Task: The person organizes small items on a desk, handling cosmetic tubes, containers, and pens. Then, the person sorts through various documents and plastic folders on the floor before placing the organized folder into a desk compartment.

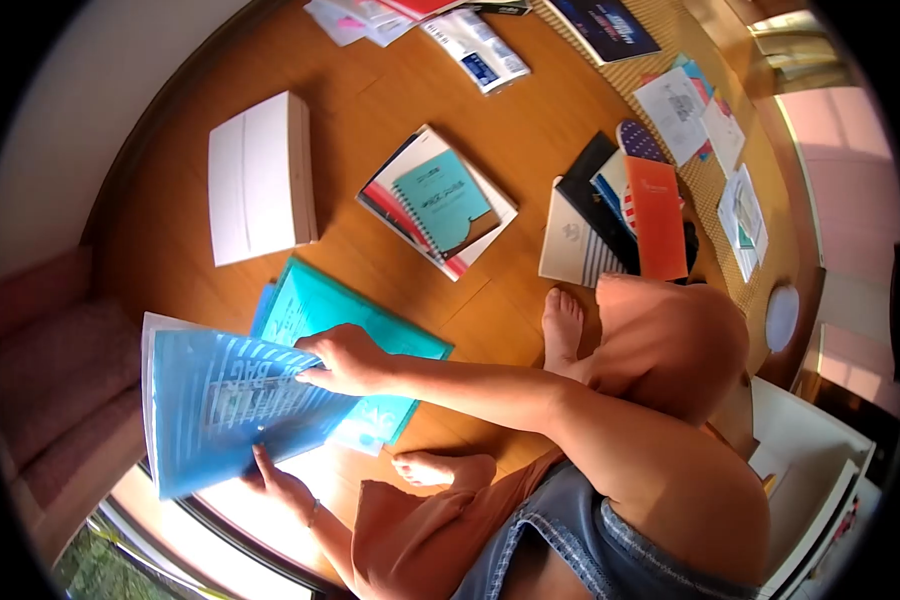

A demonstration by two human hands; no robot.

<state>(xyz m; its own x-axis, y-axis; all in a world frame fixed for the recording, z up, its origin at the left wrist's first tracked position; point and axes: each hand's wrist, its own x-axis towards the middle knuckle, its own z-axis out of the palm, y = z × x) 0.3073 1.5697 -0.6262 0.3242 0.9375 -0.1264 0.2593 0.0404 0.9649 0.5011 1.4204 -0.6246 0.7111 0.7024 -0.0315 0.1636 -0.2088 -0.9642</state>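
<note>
A blue see-through plastic folder, with pale stripes and lettering that looks reversed, is held up between my hands. My left hand grips its lower edge, thumb on the near face and the other fingers mostly hidden behind. On its right-hand edge, the fingers of my right hand are closed. Just behind and below it, a teal plastic folder lies on the floor, partly covered by the blue folder and my right hand.
A white box stands on the wooden floor. Nearby lie a teal spiral notebook on other booklets and a pile with an orange booklet. Papers rest on a woven mat. An open white drawer is at right.
</note>
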